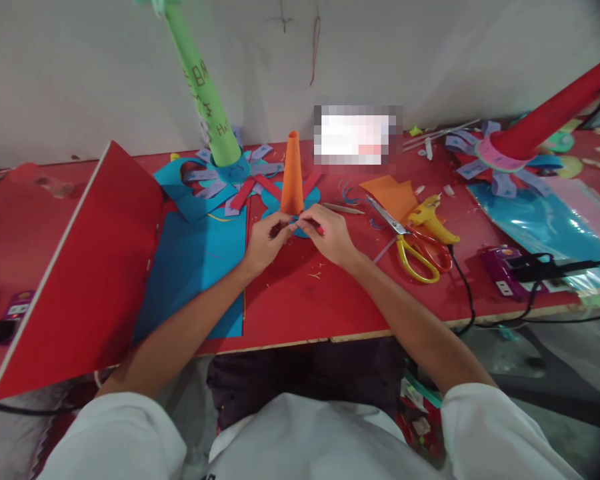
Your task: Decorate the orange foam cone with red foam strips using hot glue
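An orange paper cone (pixel 293 173) stands upright on a blue paper disc (pixel 314 195) with red strips fanned under it. My left hand (pixel 266 241) and my right hand (pixel 330 233) meet at the cone's base, fingers pinched together on a small blue paper strip (pixel 294 227). Both hands rest low over the red table (pixel 300 293).
Yellow-handled scissors (pixel 415 250) and a yellow glue gun (pixel 433 217) lie right of my hands beside orange paper (pixel 393 195). A green tube (pixel 200 83) stands behind on paper petals; a red tube (pixel 555 110) at far right. A red board (pixel 87 267) leans left, blue sheet (pixel 195 263) beside it. A power strip (pixel 515 267) with cables sits right.
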Action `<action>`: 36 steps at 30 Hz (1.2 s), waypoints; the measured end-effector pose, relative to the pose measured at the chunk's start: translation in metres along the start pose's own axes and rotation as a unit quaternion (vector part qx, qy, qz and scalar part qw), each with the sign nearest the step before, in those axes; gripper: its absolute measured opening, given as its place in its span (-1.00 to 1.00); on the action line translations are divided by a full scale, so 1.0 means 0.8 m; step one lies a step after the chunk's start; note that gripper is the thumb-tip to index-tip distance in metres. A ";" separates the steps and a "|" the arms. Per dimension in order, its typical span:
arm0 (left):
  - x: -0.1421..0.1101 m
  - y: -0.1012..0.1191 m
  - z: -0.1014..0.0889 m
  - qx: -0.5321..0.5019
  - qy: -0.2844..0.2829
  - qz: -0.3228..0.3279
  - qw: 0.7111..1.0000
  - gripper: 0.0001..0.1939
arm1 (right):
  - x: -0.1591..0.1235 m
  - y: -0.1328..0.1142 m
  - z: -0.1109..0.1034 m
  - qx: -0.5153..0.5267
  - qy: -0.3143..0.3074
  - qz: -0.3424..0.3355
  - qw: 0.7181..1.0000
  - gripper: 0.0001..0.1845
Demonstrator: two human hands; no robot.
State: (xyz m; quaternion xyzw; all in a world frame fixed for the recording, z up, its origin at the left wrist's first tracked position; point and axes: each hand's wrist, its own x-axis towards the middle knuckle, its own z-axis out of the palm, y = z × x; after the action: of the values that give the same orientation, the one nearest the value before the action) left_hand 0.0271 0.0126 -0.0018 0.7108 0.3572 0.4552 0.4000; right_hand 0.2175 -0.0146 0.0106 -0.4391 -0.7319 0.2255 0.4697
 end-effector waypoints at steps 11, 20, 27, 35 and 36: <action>0.003 -0.010 0.000 0.013 0.014 0.014 1.000 -0.47 | 0.001 0.015 -0.007 0.066 -0.071 0.042 0.994 -0.76; 0.001 -0.009 -0.003 -0.030 -0.026 0.028 0.999 -0.48 | 0.003 0.015 -0.001 0.214 -0.125 0.126 0.960 -0.72; -0.008 -0.015 0.004 0.049 0.058 0.065 0.995 -0.61 | 0.001 0.012 0.001 0.186 -0.077 0.120 0.972 -0.77; -0.012 -0.009 0.002 0.109 0.011 0.099 0.989 -0.75 | 0.000 0.015 -0.003 0.045 -0.029 0.056 0.997 -0.89; -0.012 -0.009 0.002 0.112 0.010 0.098 0.989 -0.73 | -0.001 0.015 -0.002 0.035 -0.031 0.047 0.998 -0.89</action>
State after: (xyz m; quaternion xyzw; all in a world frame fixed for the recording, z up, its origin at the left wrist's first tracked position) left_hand 0.0245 0.0070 -0.0117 0.7781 0.3386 0.4563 0.2677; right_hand 0.2243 -0.0090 0.0018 -0.4490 -0.7164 0.2867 0.4504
